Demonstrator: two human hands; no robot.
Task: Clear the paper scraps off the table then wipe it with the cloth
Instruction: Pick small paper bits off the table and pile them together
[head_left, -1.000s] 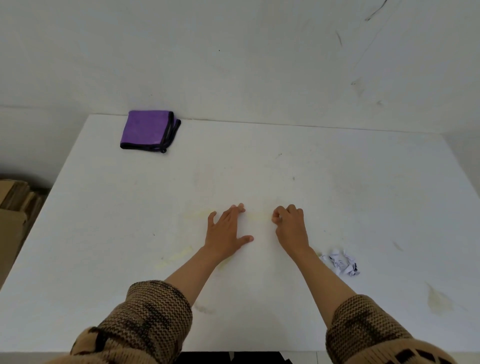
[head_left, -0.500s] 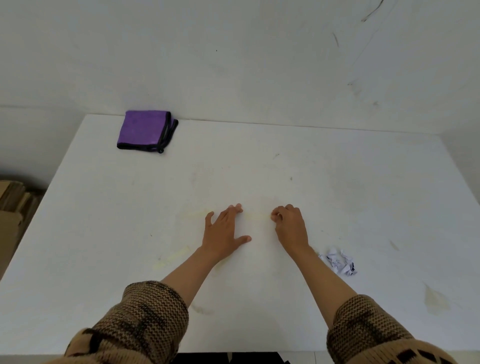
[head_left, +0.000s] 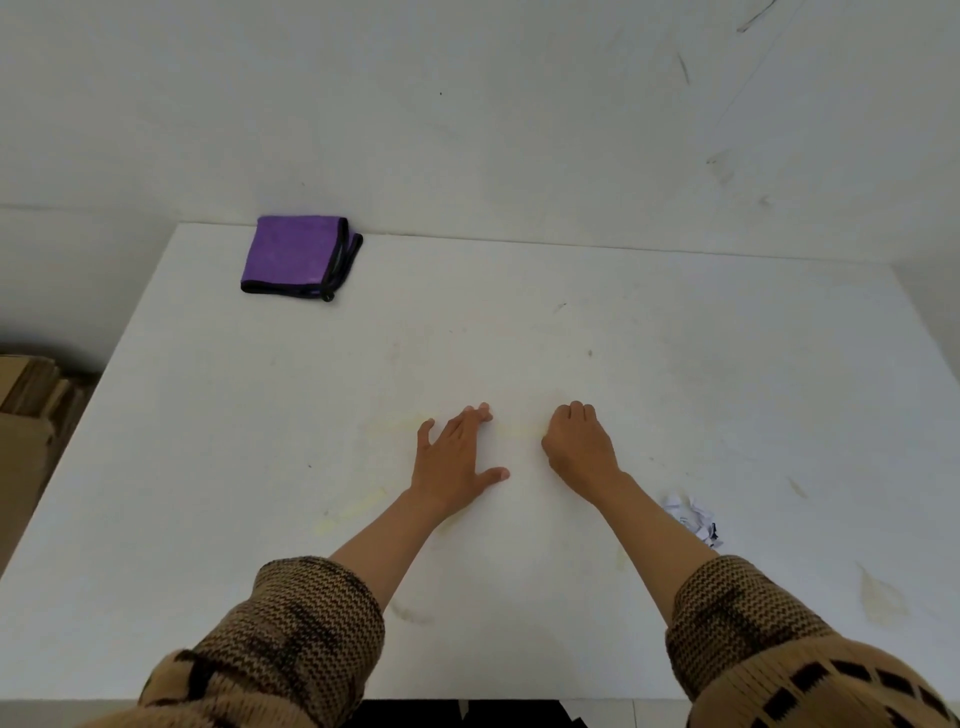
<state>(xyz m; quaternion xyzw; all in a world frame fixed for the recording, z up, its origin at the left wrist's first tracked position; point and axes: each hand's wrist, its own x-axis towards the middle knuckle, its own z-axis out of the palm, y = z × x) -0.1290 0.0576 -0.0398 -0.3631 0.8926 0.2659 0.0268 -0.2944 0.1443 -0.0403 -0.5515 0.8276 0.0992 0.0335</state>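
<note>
While both arms reach out over the white worktop (head_left: 753, 364), I see the left hand (head_left: 453, 463) lying flat on it just left of the frame's centre, with its fingers straight and close together and the thumb spread out to the right. Just right of centre the right hand (head_left: 582, 451) rests knuckles-up on the surface, fingers curled under into a loose fist. The two hands sit near each other with a strip of bare worktop between them.

One crumpled paper scrap (head_left: 693, 519), white with dark print, lies in the lower right of the frame, just beside the right forearm. Well apart from both hands, the purple cloth (head_left: 295, 257) is folded square with black edging in the upper left, at the far edge of the worktop by the wall (head_left: 467, 130). Faint yellowish stains (head_left: 880, 597) mark the surface around the hands and towards the lower right. Brown patterned knit sleeves (head_left: 311, 629) cover both arms near the bottom edge, and stacked cardboard (head_left: 23, 415) shows at the left edge.
</note>
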